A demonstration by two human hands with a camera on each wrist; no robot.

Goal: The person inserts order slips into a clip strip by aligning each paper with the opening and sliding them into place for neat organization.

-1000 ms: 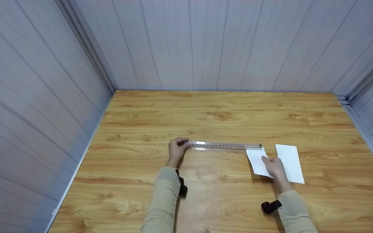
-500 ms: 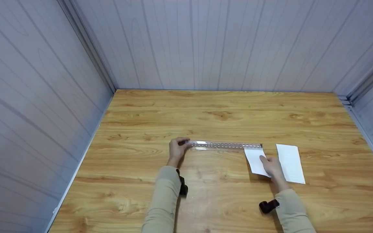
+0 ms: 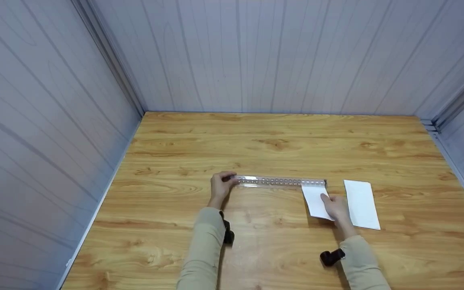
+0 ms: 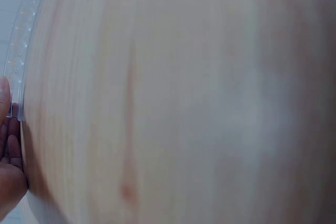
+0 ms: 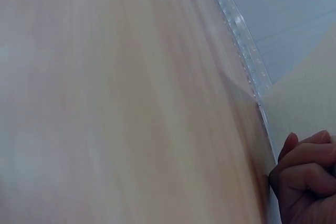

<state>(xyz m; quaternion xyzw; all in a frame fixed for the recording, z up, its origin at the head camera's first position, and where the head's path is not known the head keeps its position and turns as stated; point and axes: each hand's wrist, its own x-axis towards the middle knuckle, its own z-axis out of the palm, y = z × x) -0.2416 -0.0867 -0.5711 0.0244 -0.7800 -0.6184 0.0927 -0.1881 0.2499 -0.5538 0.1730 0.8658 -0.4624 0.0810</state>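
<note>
A long clear plastic strip with rows of round marks (image 3: 272, 181) extends left to right in the head view. My left hand (image 3: 219, 187) pinches its left end between thumb and fingers; in the left wrist view this hand (image 4: 10, 156) shows at the left edge, thumb over the strip (image 4: 22, 40). My right hand (image 3: 336, 207) grips a white sheet of paper (image 3: 314, 201) by its lower right part. The paper's top edge overlaps the strip's right end, and clear plastic seems to cover it. In the right wrist view, the curled fingers (image 5: 310, 177) partly hide the paper (image 5: 302, 98).
A second white paper (image 3: 363, 203) lies on the wooden table (image 3: 276, 145), right of my right hand. Pale panelled walls (image 3: 256, 56) enclose the back and sides. A dark camera (image 3: 332, 257) is worn on the right wrist, another (image 3: 228, 233) on the left.
My right hand has slid the held paper slightly left along the strip. The left hand keeps its hold on the strip's left end, and the second paper stays where it lay.
</note>
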